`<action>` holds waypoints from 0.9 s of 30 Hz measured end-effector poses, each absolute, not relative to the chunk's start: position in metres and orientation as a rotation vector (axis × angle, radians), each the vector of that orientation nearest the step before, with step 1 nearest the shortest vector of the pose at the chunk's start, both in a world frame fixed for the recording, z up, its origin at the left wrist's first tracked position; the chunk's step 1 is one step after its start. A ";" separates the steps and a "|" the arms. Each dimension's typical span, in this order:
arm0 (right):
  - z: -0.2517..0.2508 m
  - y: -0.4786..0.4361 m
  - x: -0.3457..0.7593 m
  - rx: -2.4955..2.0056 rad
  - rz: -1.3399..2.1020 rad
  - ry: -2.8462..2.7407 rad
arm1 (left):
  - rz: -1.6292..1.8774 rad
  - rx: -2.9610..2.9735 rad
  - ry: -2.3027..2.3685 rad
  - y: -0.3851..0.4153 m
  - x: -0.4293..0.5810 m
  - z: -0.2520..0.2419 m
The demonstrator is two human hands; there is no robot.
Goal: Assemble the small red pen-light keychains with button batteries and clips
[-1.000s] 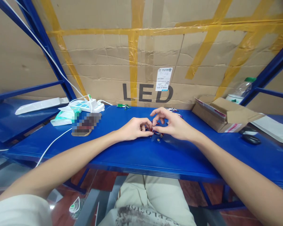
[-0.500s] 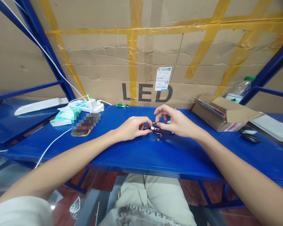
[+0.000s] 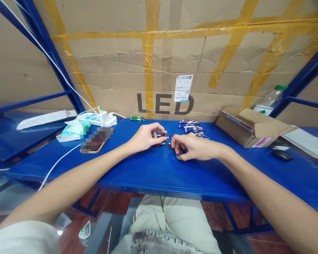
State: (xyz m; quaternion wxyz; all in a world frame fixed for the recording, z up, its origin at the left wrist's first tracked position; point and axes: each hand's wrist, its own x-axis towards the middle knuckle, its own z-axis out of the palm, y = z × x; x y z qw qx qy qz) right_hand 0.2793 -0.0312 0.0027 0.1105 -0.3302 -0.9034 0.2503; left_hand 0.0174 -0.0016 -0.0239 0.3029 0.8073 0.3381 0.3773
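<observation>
My left hand [image 3: 146, 137] is closed around a small red metal tube with a silver end [image 3: 165, 133], which looks like a mini keychain flashlight. Another red tube [image 3: 160, 143] lies on the table just under those fingers. To the right, my right hand [image 3: 189, 146] is lowered to the tabletop, thumb and fingertips pinched at a tiny round silver disc [image 3: 177, 156], like a button cell. Its fingers partly cover more small parts. Behind that hand lie several blue keychain flashlights [image 3: 190, 129] with clips.
A green keychain flashlight [image 3: 137, 119] lies at the back of the blue table [image 3: 148, 173]. At left are a phone [image 3: 96, 140], a white power strip [image 3: 102, 119] and a tissue pack [image 3: 71, 132]. An open cardboard box [image 3: 250, 128] and a black mouse [image 3: 281, 155] are at right.
My right hand has moved down and toward me, from above the parts to the tabletop, uncovering the blue flashlights. My left hand has shifted slightly left and up with the red tube.
</observation>
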 end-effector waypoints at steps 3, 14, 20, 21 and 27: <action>-0.002 -0.029 0.279 -0.954 0.747 -2.648 | 0.974 2.086 0.881 0.001 0.018 -0.027; -0.004 -0.027 0.278 -0.929 0.684 -2.590 | 0.981 2.050 0.961 0.004 0.019 -0.030; 0.008 -0.030 0.279 -0.923 0.552 -2.363 | 0.907 2.063 0.944 -0.001 0.023 -0.028; 0.009 -0.031 0.279 -0.922 0.533 -2.338 | 0.886 2.062 0.942 -0.002 0.024 -0.029; 0.004 -0.032 0.276 -0.897 0.525 -2.246 | 0.793 2.082 0.919 -0.008 0.027 -0.031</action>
